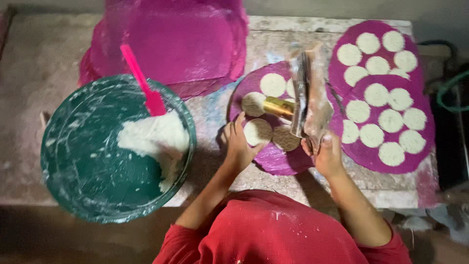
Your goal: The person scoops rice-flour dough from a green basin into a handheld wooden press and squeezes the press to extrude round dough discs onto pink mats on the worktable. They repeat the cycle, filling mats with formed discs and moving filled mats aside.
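Left hand point(238, 144) pinches a white dough disc point(257, 132) on the magenta sheet point(281, 164) at the table's point(29, 73) front edge. Right hand point(326, 155) grips the press handle point(312, 105). Green basin point(88, 161), front-left, holds dough point(156, 139) and a pink spatula point(142, 83).

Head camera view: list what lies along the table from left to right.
Green tub of white dough → pink spatula standing in it → left hand at a white disc → metal press gripped by the right hand → purple sheets covered with white discs.
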A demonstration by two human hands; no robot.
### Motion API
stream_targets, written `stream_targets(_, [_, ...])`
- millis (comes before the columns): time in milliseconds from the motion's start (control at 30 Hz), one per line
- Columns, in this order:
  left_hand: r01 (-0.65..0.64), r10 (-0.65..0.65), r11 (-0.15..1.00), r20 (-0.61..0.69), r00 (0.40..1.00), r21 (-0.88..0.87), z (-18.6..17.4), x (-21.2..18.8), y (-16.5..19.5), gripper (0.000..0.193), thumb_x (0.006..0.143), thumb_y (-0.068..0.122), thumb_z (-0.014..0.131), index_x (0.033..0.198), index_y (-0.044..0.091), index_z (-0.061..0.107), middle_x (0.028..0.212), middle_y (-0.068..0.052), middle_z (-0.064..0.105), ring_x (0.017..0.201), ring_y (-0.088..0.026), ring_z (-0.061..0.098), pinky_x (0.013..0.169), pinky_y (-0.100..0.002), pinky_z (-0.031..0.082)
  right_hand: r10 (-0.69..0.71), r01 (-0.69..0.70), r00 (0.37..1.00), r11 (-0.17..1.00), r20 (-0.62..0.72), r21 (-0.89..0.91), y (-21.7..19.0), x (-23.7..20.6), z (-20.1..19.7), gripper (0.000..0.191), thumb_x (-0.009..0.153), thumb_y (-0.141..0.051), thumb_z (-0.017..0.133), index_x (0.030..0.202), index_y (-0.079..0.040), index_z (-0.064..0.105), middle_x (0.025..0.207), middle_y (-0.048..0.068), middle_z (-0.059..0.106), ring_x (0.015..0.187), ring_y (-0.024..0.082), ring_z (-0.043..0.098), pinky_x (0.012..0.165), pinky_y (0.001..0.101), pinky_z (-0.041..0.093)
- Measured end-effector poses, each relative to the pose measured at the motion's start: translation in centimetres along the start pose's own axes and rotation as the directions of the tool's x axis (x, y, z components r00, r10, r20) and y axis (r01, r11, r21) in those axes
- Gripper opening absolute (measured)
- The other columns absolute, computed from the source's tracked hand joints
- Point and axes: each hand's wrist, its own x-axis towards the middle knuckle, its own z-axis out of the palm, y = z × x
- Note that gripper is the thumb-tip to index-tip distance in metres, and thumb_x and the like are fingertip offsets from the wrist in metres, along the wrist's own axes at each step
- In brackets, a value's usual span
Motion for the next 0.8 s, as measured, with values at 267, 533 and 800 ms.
stream_targets(267, [-0.21,0.243,0.963,-0.212,0.947,0.169,1.4,-2.1,0.2,0.112,0.065,0.037,0.098,0.151,0.005,0.034,0.143,-0.017,0.049,0.135,-0.034,0.042,0.113,-0.055,0.024,-0.008,0.03,0.982,0.993,-0.19,0.117,0.9,-4.1,-3.3,0.079,0.1,-0.075,0.042,0.109,0.002,0.058,0.091,0.009,0.062,0.064,0.015,0.054,0.056,0.0306,0.042])
stream_targets(533, [-0.415,0.384,0.91,-0.343,0.858,-0.019,-3.1,-9.6,-6.5,0.115,0.077,0.025,0.091,0.157,-0.007,0.014,0.158,-0.036,0.031,0.147,-0.049,0.036,0.124,-0.058,0.031,-0.29,0.323,0.946,0.814,0.145,-0.482,-4.0,8.6,11.7,0.044,0.107,-0.034,0.066,0.127,0.004,0.055,0.1,0.012,0.068,0.09,0.029,0.066,0.076,0.0458,0.054])
stream_targets(800, [0.111,-0.093,0.974,-0.101,0.991,0.195,-9.2,-15.7,-9.1,0.109,0.062,0.027,0.092,0.147,0.001,0.031,0.145,-0.027,0.041,0.136,-0.046,0.039,0.112,-0.055,0.032,0.044,0.059,0.995,0.509,0.095,-0.859,-4.7,17.6,31.8,0.033,0.101,-0.028,0.067,0.111,0.002,0.059,0.1,0.027,0.07,0.095,0.045,0.069,0.082,0.0554,0.052])
